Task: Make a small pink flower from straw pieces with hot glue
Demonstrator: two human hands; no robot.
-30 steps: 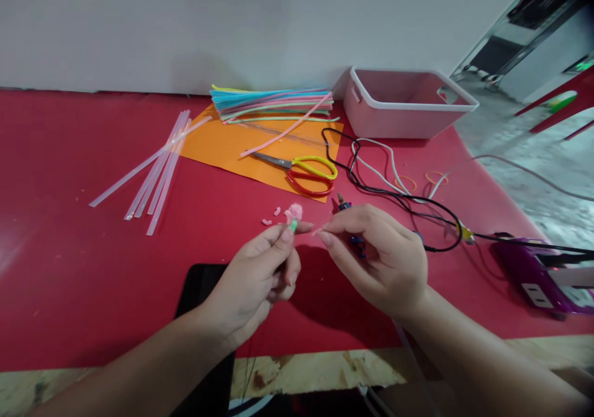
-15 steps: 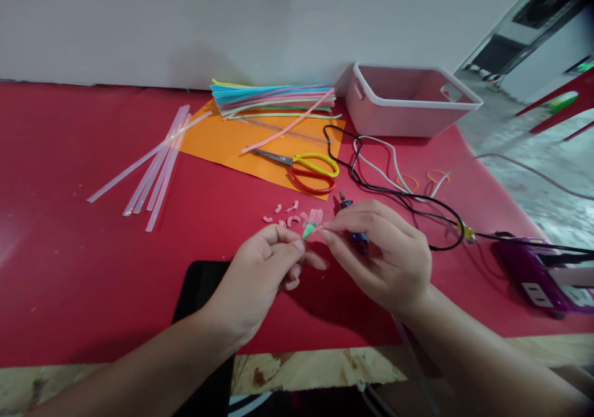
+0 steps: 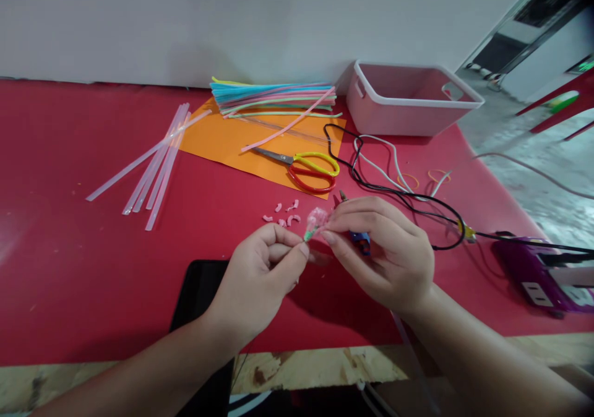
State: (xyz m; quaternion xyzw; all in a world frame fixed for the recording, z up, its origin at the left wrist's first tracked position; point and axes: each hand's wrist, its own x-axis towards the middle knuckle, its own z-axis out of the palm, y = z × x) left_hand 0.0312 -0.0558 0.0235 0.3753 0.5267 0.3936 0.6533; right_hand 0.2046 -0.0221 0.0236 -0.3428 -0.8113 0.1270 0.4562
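My left hand (image 3: 266, 275) pinches the green base of a small pink flower-like piece (image 3: 317, 218) between thumb and forefinger. At the right edge of its pink part, my right hand (image 3: 385, 250) has thumb and forefinger pressed together; what lies between those fingertips is too small to make out. Several curved pink bits (image 3: 293, 220) lie on the red table (image 3: 93, 268) just behind my left fingers. A dark blue tool (image 3: 361, 242) is partly hidden by my right hand.
Scissors (image 3: 313, 171) rest partly on orange paper (image 3: 218, 141), before a bundle of fuzzy stems (image 3: 273, 98). Glue sticks (image 3: 160, 166) lie left. A pink basket (image 3: 408, 117), cables (image 3: 394, 189) and a purple device (image 3: 533, 275) are right; a black phone-like slab (image 3: 199, 293) is near my left wrist.
The flower-like piece has turned in my left fingers, showing more pink and less green. My left fingers have curled in closer; my right hand has shifted slightly.
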